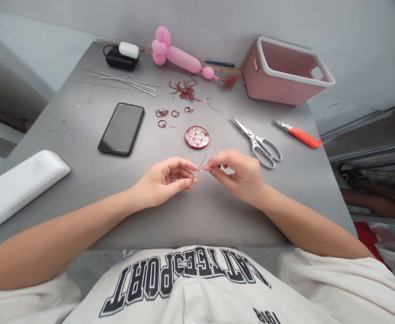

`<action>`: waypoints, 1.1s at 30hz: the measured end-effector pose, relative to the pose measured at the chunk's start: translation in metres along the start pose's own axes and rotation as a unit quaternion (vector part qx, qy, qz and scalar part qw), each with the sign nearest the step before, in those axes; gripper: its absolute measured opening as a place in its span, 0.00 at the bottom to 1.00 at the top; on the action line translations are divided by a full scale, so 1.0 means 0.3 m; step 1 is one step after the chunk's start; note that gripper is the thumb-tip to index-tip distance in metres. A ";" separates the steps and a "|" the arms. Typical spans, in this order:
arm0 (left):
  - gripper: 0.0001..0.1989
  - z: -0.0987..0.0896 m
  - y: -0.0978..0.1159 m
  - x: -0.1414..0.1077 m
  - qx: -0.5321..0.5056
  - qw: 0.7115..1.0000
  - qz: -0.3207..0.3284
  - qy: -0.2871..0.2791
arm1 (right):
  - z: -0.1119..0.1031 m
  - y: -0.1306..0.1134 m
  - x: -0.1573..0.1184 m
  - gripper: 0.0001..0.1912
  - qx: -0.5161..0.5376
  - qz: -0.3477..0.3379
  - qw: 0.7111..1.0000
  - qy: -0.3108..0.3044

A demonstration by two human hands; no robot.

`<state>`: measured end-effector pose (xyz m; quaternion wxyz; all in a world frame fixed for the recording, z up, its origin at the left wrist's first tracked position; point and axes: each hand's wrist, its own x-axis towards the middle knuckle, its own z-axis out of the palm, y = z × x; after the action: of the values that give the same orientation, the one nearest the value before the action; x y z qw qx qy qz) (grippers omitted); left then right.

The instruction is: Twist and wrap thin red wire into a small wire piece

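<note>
Off-white shirt (pixel 170 308), loose short sleeves (pixel 346 276), bold black outlined lettering (pixel 202 264) across front; forearms (pixel 298 218) bare.

"What lines the far side of the desk (pixel 295 193), colleagues?"
"We see a twisted pink balloon (pixel 183 58), a blue pen (pixel 219 64) behind its tip, a pink, white-rimmed bin (pixel 274 90) at right and, at left, a white case (pixel 129 50) atop a black case (pixel 120 61)."
"And closer to us?"
"We note a dark-screened phone (pixel 121 129) lying face up, and a white device (pixel 23 186) partly out of view."
</note>
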<state>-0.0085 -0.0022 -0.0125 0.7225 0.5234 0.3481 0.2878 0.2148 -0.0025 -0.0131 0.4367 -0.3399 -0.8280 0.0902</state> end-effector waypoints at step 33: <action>0.17 0.003 -0.020 0.013 -0.097 0.993 -0.052 0.032 | 0.013 -0.055 -0.025 0.03 -0.075 -0.037 0.993 -0.081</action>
<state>-0.0052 -0.0015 -0.0189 0.7722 0.4227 0.3683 0.2990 0.2067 -0.0190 -0.0131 0.3447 -0.3323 -0.8771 0.0390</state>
